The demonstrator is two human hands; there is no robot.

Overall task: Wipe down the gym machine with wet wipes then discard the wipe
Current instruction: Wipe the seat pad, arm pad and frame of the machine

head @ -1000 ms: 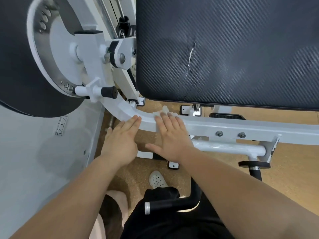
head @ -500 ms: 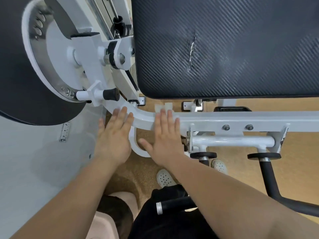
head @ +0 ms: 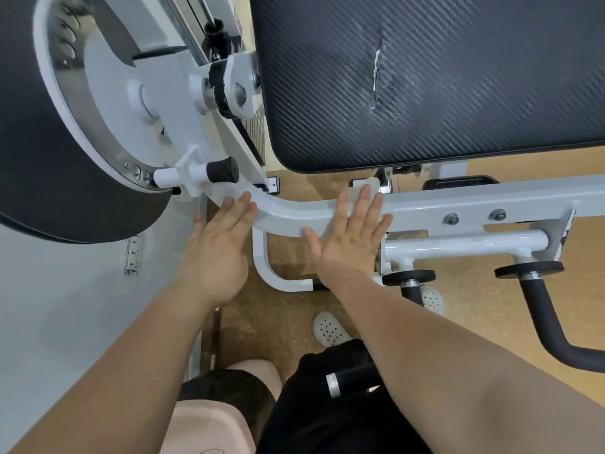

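Note:
The gym machine has a white curved frame bar (head: 458, 199) running left to right under a black padded seat (head: 442, 83). My right hand (head: 350, 237) lies flat on that bar with straight fingers, pressing a white wet wipe (head: 368, 185) whose edge shows beyond the fingertips. Flat as well, my left hand (head: 216, 250) has its fingertips touching the bar's curve further left, just below a black-tipped adjustment pin (head: 209, 172). It holds nothing.
A big round black pad (head: 49, 165) with a white pivot plate fills the upper left. Two black-capped handle posts (head: 527, 273) hang under the bar at right. My legs and white shoes (head: 329, 329) stand on the tan floor below; a grey wall is at left.
My right hand has slid the wipe rightward along the bar, away from my left hand. The view has moved closer and shifted, showing more of the handles at right.

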